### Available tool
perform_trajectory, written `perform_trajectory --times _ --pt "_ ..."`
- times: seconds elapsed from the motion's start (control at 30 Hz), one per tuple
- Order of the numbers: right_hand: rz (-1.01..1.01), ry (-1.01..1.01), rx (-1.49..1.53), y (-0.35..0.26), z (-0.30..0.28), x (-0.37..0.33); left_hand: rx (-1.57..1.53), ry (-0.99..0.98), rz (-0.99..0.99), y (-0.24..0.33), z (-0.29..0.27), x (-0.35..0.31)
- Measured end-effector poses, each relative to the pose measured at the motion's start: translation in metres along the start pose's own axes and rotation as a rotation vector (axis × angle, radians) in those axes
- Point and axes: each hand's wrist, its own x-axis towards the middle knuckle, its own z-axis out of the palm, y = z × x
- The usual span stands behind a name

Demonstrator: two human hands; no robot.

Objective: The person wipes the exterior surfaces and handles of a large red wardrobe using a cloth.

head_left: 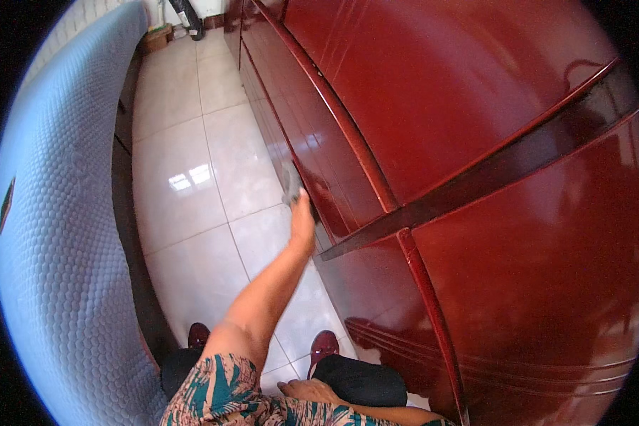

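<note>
My left hand (303, 219) reaches forward and down along the lower side of a glossy dark red wooden cabinet (461, 99). Its fingers are closed on a grey cloth (290, 181), which lies against the cabinet's lower panel near the floor; the fingertips are partly hidden and slightly blurred. Close to my body, my right hand (311, 390) rests by my black-trousered knee, fingers loosely laid out and nothing visible in them.
To the left stands a bed with a pale blue quilted mattress (71, 213) on a dark base. White floor tiles (174, 142) run between bed and cabinet. A black tube-like object (188, 18) leans at the far end. My dark red shoes (324, 343) are on the floor.
</note>
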Motion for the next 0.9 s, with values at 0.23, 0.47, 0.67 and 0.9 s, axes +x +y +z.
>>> perform_trajectory --times 0.23,0.47,0.67,0.9 --pt "0.003 0.032 0.025 0.019 0.014 0.005 0.134 -0.044 -0.001 0.066 0.009 0.049" --pt "-0.017 0.029 0.003 0.022 0.019 0.005 0.056 -0.009 -0.230 -0.028 -0.015 0.013" --pt "-0.087 0.047 -0.066 0.028 0.035 0.017 0.066 -0.050 -0.213 -0.083 -0.011 -0.072" --pt "0.149 -0.091 -0.054 -0.018 -0.002 0.009 0.042 -0.133 -0.310 0.003 0.018 -0.147"
